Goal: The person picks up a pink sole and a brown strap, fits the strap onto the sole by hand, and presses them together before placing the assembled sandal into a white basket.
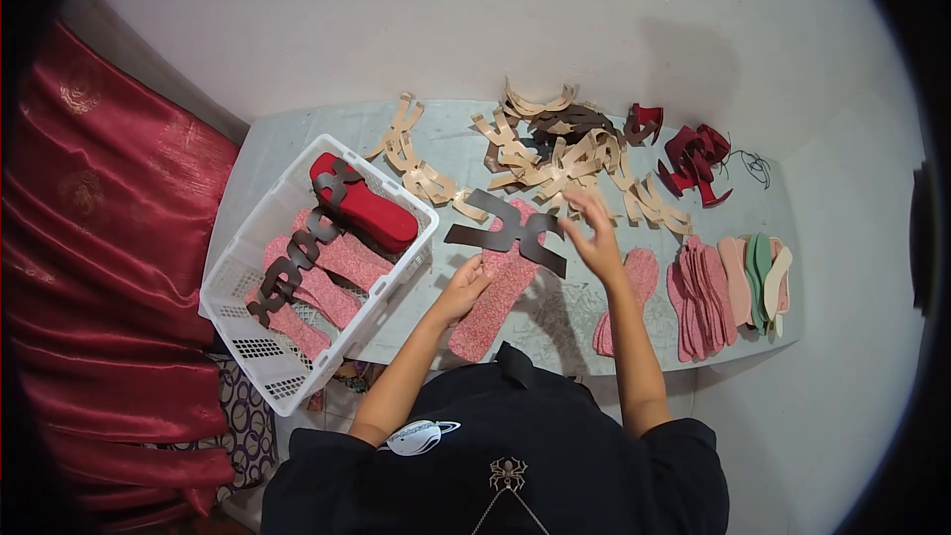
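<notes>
My left hand [464, 289] grips the edge of a pink speckled insole [495, 302], its fingers partly hidden beneath it. Across the upper part of this insole lies a dark brown strap piece [507, 230] with arms spreading to both sides. My right hand [592, 230] is raised at the strap's right end, fingers apart, with nothing visible between them. Beyond my hands, beige strap pieces [565, 166] lie in a loose heap, with dark brown ones [573, 124] among them.
A white basket [284, 383] on the left holds pink insoles with brown straps and a red sole [381, 216]. To the right stand stacked pink insoles [701, 297] and green insoles [760, 272]. Dark red straps [696, 160] lie at the back right. A red curtain [129, 267] hangs left.
</notes>
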`<state>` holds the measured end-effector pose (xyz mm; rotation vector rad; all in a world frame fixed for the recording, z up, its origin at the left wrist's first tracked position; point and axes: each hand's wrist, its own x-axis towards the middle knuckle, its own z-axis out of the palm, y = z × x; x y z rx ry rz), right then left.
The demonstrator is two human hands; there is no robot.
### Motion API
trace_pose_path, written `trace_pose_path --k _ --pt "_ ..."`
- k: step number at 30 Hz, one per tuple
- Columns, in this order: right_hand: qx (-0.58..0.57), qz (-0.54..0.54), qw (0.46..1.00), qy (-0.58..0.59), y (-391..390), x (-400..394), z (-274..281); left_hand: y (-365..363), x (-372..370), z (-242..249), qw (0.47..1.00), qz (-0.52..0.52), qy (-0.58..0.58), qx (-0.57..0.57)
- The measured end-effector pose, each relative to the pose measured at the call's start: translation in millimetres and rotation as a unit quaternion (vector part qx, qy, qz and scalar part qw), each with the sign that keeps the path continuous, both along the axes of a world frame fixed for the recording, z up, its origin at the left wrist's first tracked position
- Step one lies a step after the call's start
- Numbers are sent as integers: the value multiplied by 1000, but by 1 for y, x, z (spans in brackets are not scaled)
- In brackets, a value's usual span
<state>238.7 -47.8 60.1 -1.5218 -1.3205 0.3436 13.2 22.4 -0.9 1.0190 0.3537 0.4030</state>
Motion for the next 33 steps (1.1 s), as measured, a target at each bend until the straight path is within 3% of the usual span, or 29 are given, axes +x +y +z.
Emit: trace_pose_path --k 4,16,20,33 --pt "-30 12 999 -39 -28 -10 -20 -10 2 5 996 55 -20 -66" --pt "-67 29 964 255 -42 -23 -45 -28 1 17 987 61 -63 -131" --pt "-68 46 949 305 -46 -24 -43 -31 -3 25 984 71 -59 -151" --pt "-124 106 942 292 -49 -28 -26 -16 -3 48 965 91 38 -244"
